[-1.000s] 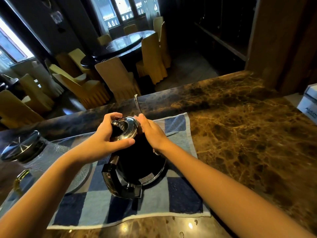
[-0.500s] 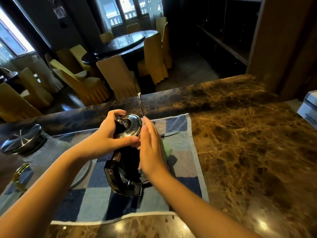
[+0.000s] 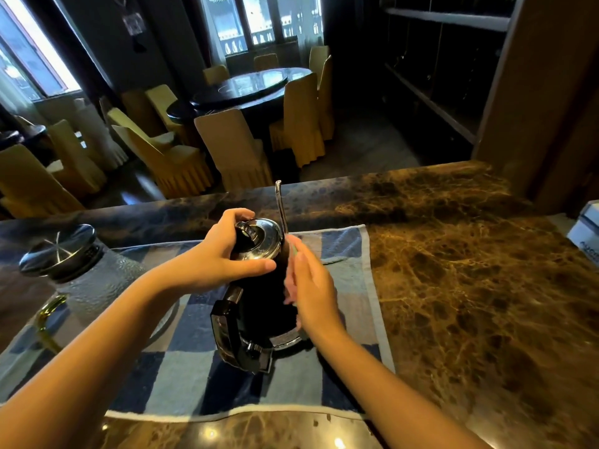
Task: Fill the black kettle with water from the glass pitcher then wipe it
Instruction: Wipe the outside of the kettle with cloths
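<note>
The black kettle (image 3: 259,309) stands upright on a blue checked towel (image 3: 181,377), with its handle (image 3: 227,332) turned toward me and its thin spout (image 3: 280,202) pointing away. My left hand (image 3: 223,254) grips the kettle's top around the chrome lid (image 3: 264,238). My right hand (image 3: 308,283) lies flat and blurred against the kettle's right side, and a sliver of pale green cloth (image 3: 293,247) shows at its fingertips. The glass pitcher (image 3: 94,280), closed with a metal lid (image 3: 58,247), stands on the towel to the left.
The towel lies on a brown marble counter (image 3: 470,303) that extends to the right. A white box (image 3: 586,228) sits at the counter's far right edge. Beyond the counter are a round dining table and covered chairs.
My right hand slid from the kettle's top down its right side and has come partway back up. My left hand has stayed on the lid. The view tilted up slightly.
</note>
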`<state>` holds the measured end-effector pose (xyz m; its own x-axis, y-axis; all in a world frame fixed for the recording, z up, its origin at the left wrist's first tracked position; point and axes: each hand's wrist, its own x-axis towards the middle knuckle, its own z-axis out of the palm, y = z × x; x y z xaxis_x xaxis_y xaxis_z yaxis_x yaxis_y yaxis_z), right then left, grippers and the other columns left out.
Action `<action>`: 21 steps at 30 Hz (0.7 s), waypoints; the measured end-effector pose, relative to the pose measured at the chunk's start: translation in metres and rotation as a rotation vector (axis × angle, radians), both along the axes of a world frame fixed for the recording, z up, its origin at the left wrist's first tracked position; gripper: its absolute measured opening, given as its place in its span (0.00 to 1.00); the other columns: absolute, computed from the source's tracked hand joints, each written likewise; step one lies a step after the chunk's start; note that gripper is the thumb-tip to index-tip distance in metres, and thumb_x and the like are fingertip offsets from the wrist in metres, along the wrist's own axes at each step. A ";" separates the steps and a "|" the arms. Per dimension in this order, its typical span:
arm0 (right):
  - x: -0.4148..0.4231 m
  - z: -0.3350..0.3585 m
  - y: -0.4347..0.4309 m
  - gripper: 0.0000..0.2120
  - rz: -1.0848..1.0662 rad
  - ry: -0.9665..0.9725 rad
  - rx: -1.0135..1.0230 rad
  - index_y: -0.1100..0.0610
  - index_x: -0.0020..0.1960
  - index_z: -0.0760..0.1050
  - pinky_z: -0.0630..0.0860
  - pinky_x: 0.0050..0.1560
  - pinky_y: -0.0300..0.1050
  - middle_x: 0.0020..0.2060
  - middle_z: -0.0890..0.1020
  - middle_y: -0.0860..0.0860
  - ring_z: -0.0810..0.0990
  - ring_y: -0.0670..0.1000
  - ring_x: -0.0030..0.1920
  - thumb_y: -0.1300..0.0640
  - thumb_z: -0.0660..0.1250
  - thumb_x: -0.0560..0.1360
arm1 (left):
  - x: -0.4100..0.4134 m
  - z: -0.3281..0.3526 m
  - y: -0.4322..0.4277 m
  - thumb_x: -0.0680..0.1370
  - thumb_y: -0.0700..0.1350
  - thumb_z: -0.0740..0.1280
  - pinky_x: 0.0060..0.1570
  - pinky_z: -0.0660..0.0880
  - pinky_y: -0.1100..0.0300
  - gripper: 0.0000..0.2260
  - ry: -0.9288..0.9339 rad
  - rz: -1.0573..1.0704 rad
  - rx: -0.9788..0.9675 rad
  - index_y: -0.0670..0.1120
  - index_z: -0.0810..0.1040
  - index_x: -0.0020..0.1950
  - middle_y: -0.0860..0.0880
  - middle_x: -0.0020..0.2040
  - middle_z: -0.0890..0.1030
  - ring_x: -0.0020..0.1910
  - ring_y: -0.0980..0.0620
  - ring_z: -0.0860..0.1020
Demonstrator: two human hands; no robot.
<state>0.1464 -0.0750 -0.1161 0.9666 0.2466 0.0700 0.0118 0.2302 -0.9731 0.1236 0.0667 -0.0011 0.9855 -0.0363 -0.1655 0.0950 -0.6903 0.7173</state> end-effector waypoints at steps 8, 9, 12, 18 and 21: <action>0.048 0.072 0.017 0.15 0.152 -0.207 -0.270 0.58 0.61 0.77 0.75 0.61 0.51 0.53 0.80 0.52 0.78 0.52 0.57 0.59 0.56 0.79 | 0.001 0.002 0.002 0.58 0.62 0.73 0.68 0.68 0.51 0.49 -0.026 -0.053 0.030 0.54 0.52 0.73 0.50 0.69 0.66 0.68 0.54 0.67; 0.055 0.075 0.017 0.14 0.200 -0.168 -0.290 0.60 0.60 0.77 0.74 0.60 0.51 0.52 0.80 0.53 0.78 0.55 0.57 0.59 0.56 0.80 | 0.000 0.002 0.002 0.57 0.62 0.72 0.68 0.67 0.52 0.51 -0.029 -0.051 0.031 0.53 0.51 0.74 0.50 0.70 0.65 0.68 0.54 0.67; 0.062 0.073 0.020 0.14 0.242 -0.133 -0.339 0.60 0.61 0.76 0.76 0.46 0.37 0.46 0.80 0.49 0.79 0.54 0.51 0.58 0.56 0.80 | -0.002 0.002 0.001 0.56 0.62 0.72 0.70 0.64 0.51 0.54 -0.005 -0.027 0.023 0.54 0.48 0.75 0.50 0.72 0.62 0.70 0.52 0.64; 0.002 0.040 0.018 0.17 -0.002 -0.311 -0.258 0.41 0.66 0.65 0.71 0.62 0.45 0.65 0.72 0.42 0.72 0.45 0.64 0.45 0.51 0.78 | 0.000 0.003 0.001 0.61 0.53 0.76 0.70 0.61 0.56 0.53 0.032 -0.038 0.074 0.54 0.45 0.76 0.54 0.73 0.58 0.72 0.54 0.59; 0.009 0.030 0.021 0.19 -0.042 -0.359 -0.192 0.46 0.68 0.67 0.72 0.62 0.46 0.66 0.74 0.45 0.73 0.44 0.64 0.47 0.51 0.79 | 0.003 0.008 0.006 0.63 0.48 0.79 0.68 0.67 0.55 0.52 0.119 -0.060 0.068 0.57 0.46 0.75 0.51 0.72 0.61 0.70 0.52 0.65</action>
